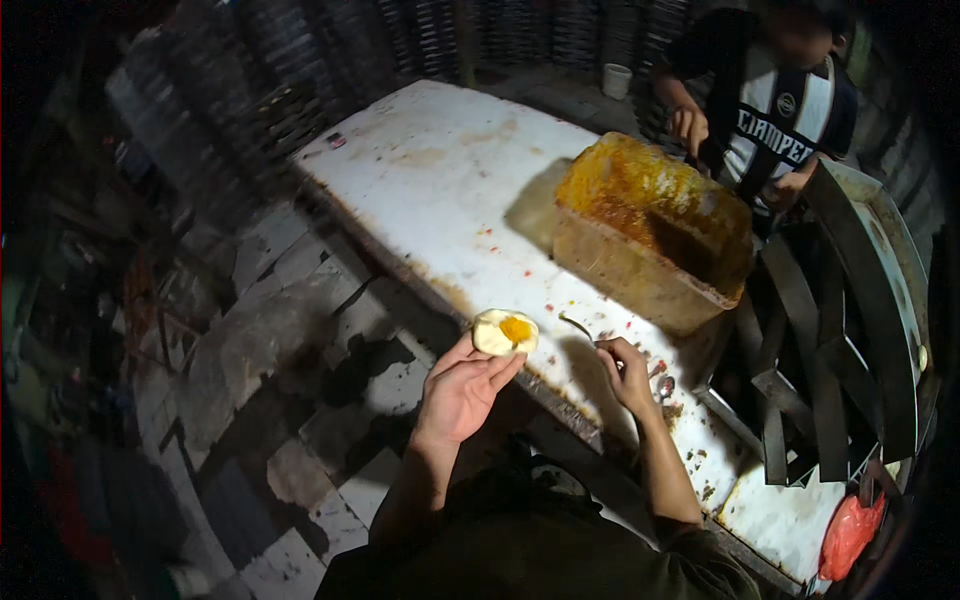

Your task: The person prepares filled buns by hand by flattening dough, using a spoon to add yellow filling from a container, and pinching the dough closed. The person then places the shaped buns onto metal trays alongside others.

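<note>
Fingers of the left hand (462, 388) cup a pale round dough piece with yellow filling (505, 332); the right hand (628, 372), near it, pinches a thin curved metal tool (578, 326) over the stained white table (450, 170).

Worktop (450, 180): white painted surface, matt, stained, worn at edges. Dough round (503, 332): soft, pale, smooth. Tub (640, 235): orange-crusted, rough. Floor (290, 330): rough stone slabs.

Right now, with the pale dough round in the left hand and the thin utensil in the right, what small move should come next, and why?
Probably closing the edges of the pale dough round over its yellow filling. It lies open on the left hand, filling exposed, while the right hand rests its thin metal utensil on the white table, away from the dough.
</note>
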The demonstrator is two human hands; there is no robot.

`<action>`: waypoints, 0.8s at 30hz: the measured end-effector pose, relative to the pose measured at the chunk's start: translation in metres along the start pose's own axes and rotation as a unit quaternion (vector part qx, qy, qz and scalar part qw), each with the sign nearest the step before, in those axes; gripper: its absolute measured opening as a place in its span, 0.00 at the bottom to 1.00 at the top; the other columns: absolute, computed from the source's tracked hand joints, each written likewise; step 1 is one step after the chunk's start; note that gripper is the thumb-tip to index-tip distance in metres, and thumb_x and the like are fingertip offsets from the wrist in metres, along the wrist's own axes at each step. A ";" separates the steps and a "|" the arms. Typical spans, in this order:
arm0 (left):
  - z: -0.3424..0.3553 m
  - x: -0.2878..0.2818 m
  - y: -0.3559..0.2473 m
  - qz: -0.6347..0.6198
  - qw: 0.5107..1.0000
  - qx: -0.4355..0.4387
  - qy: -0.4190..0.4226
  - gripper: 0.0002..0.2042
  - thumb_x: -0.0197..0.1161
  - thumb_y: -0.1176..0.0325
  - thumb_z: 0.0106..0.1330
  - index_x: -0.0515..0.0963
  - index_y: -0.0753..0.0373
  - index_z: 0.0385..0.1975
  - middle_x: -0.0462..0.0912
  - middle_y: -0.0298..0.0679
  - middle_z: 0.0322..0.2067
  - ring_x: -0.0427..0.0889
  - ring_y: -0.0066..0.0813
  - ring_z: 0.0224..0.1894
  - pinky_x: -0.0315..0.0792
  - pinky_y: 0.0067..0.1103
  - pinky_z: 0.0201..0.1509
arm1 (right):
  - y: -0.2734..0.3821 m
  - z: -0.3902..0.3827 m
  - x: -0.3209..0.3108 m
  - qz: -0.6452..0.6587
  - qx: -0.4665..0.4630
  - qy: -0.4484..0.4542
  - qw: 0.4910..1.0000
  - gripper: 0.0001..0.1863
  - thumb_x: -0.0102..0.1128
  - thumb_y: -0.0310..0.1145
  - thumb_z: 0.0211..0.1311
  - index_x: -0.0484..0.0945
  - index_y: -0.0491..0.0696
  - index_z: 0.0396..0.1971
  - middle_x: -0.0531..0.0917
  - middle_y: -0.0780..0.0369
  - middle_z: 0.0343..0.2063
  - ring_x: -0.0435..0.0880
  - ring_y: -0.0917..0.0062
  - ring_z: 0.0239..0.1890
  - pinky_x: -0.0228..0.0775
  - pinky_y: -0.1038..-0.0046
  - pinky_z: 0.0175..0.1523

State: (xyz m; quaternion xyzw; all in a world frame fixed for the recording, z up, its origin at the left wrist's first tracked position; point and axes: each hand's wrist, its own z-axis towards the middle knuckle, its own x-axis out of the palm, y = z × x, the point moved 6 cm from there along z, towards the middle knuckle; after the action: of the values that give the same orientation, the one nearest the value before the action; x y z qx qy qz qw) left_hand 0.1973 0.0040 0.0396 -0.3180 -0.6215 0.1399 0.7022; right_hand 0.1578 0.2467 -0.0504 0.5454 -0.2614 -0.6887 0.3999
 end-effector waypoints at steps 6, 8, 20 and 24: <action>-0.124 -0.059 0.020 -0.122 0.992 0.036 0.003 0.21 0.54 0.66 0.63 0.64 0.61 0.55 0.70 0.40 0.54 0.69 0.34 0.56 0.68 0.29 0.55 | 0.064 -0.044 0.045 -0.166 -0.106 -0.058 0.979 0.08 0.56 0.25 0.51 0.78 0.42 0.33 0.79 0.55 0.30 0.76 0.63 0.34 0.67 0.69 0.42; -0.159 -0.067 0.039 -0.172 0.985 0.014 0.008 0.21 0.60 0.61 0.59 0.68 0.59 0.51 0.75 0.38 0.48 0.72 0.32 0.52 0.66 0.28 0.54 | 0.096 -0.073 0.074 0.114 0.045 0.072 0.990 0.09 0.57 0.30 0.58 0.78 0.41 0.34 0.81 0.60 0.31 0.77 0.75 0.36 0.67 0.76 0.43; -0.298 -0.043 0.121 -0.188 0.976 -0.095 -0.059 0.17 0.42 0.70 0.63 0.66 0.69 0.49 0.74 0.45 0.46 0.76 0.36 0.46 0.72 0.28 0.51 | 0.229 -0.228 0.078 0.061 -0.051 0.383 0.920 0.09 0.60 0.32 0.57 0.79 0.40 0.27 0.76 0.62 0.24 0.73 0.80 0.27 0.65 0.79 0.32; -0.331 -0.004 0.155 -0.244 0.968 -0.024 -0.062 0.14 0.39 0.72 0.65 0.67 0.64 0.48 0.74 0.41 0.45 0.77 0.29 0.43 0.76 0.23 0.41 | 0.242 -0.311 0.026 -0.130 -0.331 0.226 0.907 0.09 0.67 0.34 0.45 0.78 0.46 0.25 0.73 0.62 0.35 0.69 0.66 0.38 0.62 0.67 0.44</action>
State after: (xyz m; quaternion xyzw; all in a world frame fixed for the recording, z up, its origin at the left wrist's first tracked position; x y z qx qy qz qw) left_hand 0.5456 0.0293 -0.0683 -0.1640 -0.7256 -0.0311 0.6676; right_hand 0.5185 0.1173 0.0450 0.5515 0.1523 -0.6402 0.5125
